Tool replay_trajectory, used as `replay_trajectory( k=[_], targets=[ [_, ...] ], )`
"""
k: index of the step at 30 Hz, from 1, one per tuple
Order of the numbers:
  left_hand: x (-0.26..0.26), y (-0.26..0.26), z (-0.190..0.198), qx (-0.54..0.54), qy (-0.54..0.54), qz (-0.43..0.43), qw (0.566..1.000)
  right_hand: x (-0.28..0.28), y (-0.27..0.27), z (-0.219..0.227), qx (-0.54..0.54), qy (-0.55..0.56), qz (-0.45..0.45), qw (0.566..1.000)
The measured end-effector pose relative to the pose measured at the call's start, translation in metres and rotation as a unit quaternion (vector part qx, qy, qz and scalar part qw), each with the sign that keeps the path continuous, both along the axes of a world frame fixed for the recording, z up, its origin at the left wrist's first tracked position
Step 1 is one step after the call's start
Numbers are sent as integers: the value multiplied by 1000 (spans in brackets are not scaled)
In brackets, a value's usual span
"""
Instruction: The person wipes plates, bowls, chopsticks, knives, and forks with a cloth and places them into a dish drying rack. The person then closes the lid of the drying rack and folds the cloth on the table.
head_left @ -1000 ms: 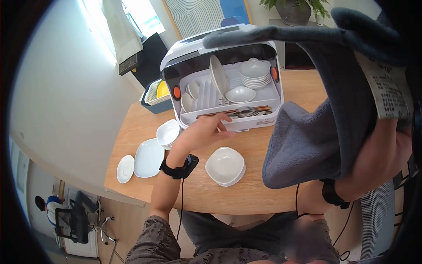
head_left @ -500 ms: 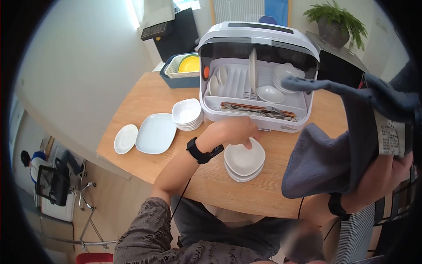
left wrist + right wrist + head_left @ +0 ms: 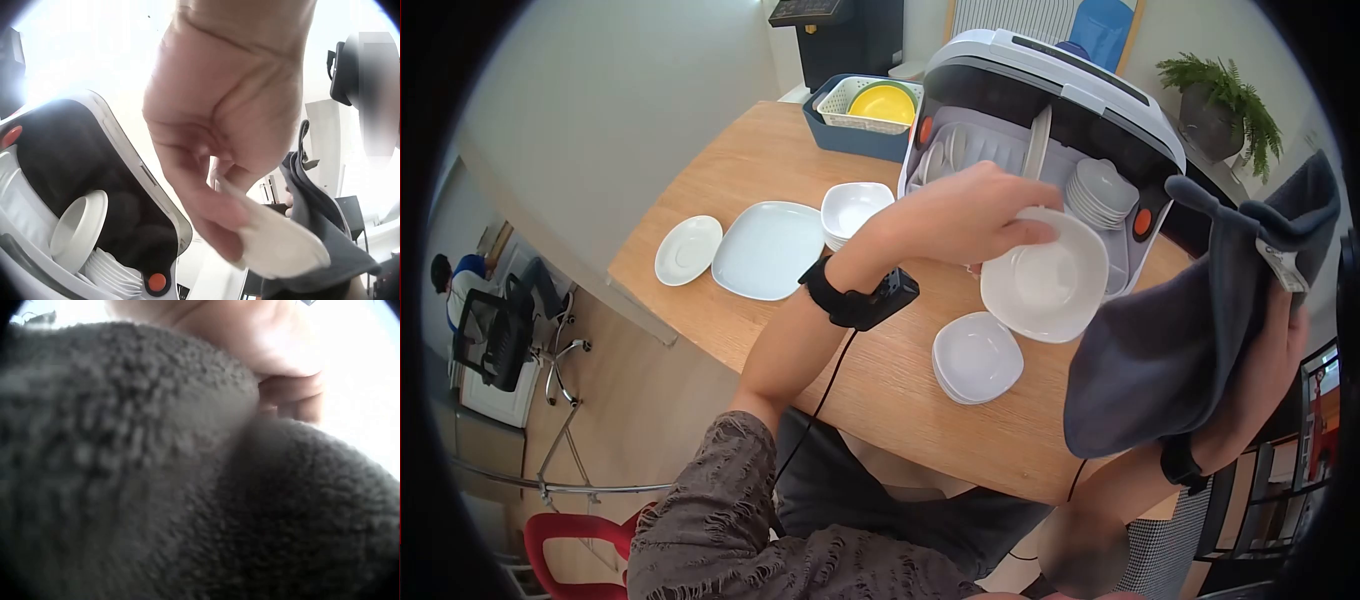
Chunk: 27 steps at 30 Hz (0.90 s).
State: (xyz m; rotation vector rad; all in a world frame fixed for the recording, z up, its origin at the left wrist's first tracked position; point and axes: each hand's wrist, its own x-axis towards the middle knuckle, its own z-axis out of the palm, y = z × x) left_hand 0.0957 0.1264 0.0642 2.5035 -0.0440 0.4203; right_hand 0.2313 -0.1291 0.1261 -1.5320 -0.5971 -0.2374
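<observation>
My left hand (image 3: 970, 215) pinches the rim of a white rounded-square bowl (image 3: 1048, 290), thumb on the inside, and holds it tilted above the table. In the left wrist view this bowl (image 3: 284, 247) hangs from the fingertips close to the grey cloth. Below it on the table stands a short stack of like bowls (image 3: 978, 360). My right hand (image 3: 1278, 350) grips a thick grey towel (image 3: 1165, 350), which drapes down in front and hides most of the fingers. Fuzzy towel fabric (image 3: 125, 456) fills most of the right wrist view.
Behind the left hand stands an open white dish cabinet (image 3: 1090, 75) with a dark lid, holding stacked bowls (image 3: 1102, 190) and an upright plate (image 3: 1037, 145). Leftward are more bowls (image 3: 855, 208), a square plate (image 3: 770, 250), a saucer (image 3: 688, 250) and a blue basin (image 3: 855, 138).
The left hand has gone from the cabinet's front to the bowl stack, taken the top bowl and lifted it up and right. The right hand keeps the towel. The head view has shifted.
</observation>
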Motion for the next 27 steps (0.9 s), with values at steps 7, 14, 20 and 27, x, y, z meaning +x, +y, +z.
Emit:
replay_trajectory(
  k=[7, 14, 20, 27],
  targets=[
    [-4, -9, 9, -86, -145, -28, 985, 36, 0, -24, 102, 56, 199, 973],
    [2, -26, 4, 21, -260, -29, 965, -4, 32, -17, -103, 39, 371, 922],
    [-1, -35, -2, 20, -251, -12, 968, -36, 58, -24, -203, -116, 322, 917],
    [-11, -35, 11, -109, -10, -40, 993, -32, 63, -28, -273, -228, 226, 907]
  ],
)
